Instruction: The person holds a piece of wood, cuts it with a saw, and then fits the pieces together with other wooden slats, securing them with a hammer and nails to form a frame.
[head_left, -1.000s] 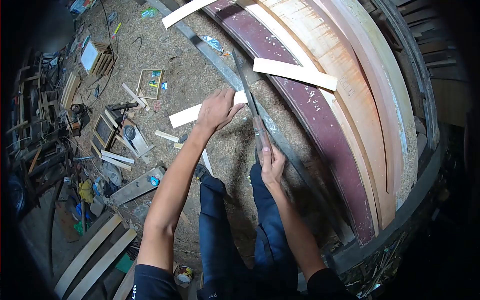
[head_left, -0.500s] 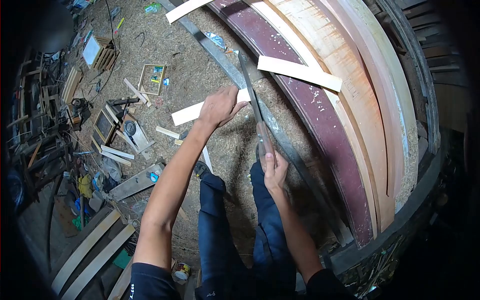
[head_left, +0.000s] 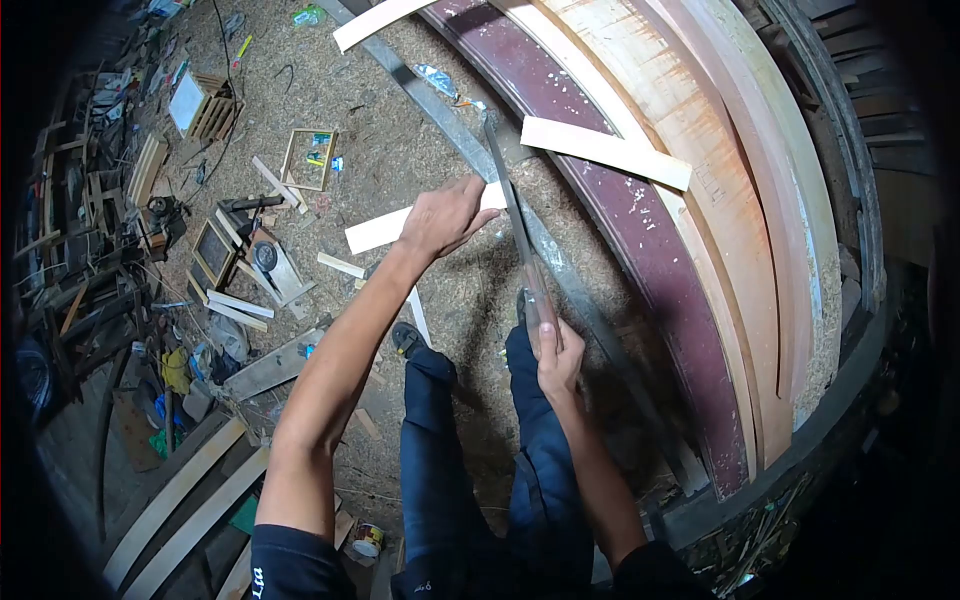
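Observation:
My left hand grips a pale wooden strip, pressing it on a long grey beam. The fingers wrap over the strip near its right end. My right hand is closed round the handle of a handsaw. Its long narrow blade points away from me and crosses the strip's right end, just right of my left hand. Where the teeth meet the wood is too small to make out. Another pale strip lies across the dark red curved board.
Large curved boards are stacked at the right. Wood shavings cover the ground. At the left are a small wooden frame, a slatted box and scrap wood. Curved slats lie at lower left, near a small can.
My right hand has moved slightly down and to the right, drawing the saw back toward me. My left hand stays on the strip. The whole view has shifted slightly.

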